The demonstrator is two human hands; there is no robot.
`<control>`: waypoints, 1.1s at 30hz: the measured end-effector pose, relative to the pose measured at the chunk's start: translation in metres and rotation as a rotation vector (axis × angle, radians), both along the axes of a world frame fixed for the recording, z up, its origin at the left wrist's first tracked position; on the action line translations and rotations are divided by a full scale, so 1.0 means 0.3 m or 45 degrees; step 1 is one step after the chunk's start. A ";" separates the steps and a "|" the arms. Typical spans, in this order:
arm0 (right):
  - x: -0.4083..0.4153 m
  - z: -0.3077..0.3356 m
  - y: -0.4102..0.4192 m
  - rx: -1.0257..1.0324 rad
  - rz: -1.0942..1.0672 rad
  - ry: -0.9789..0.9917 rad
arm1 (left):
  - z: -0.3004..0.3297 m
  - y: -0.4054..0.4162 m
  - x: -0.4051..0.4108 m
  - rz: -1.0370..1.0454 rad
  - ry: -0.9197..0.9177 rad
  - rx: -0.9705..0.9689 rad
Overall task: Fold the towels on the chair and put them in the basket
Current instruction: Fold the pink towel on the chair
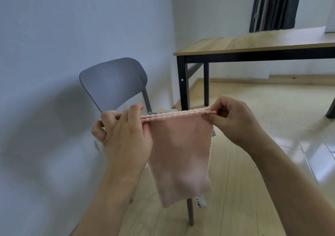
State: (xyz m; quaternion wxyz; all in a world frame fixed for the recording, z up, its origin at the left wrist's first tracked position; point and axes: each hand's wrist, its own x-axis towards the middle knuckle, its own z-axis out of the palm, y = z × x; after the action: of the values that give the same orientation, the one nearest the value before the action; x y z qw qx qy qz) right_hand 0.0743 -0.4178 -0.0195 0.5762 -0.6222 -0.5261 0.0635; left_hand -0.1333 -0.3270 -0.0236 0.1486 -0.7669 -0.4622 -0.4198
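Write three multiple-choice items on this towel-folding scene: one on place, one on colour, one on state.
1. Where does the chair stand?
A. against the wall
B. under the table
C. on the table

2. What colour is the towel?
A. blue
B. pink
C. green

3. How is the towel held?
A. flat on the floor
B. bunched in one hand
C. hanging, pinched at both top corners

Answers:
1 A, its grey back is by the wall, left of the table.
2 B, the cloth is pale pink.
3 C, the left hand and right hand pinch its doubled top edge.
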 end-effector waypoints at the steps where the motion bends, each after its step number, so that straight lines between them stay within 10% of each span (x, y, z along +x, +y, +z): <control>1: -0.008 0.006 -0.005 0.018 0.027 0.023 | 0.007 -0.001 0.000 0.014 0.031 0.003; 13: 0.030 0.194 0.202 -0.149 -0.290 -0.414 | 0.257 0.290 0.121 -0.132 0.317 -0.313; 26: 0.015 0.463 0.292 0.289 0.065 0.236 | 0.569 0.366 0.064 -0.523 -0.008 -0.102; 33: 0.012 0.068 0.148 -0.257 0.161 0.341 | 0.200 0.251 0.014 -0.780 0.245 -1.039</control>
State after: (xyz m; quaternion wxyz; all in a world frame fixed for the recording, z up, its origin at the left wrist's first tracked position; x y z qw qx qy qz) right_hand 0.0778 -0.3735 0.0008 0.5708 -0.6285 -0.4735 0.2344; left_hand -0.1290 -0.2518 0.0365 -0.2503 -0.8977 -0.3269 -0.1571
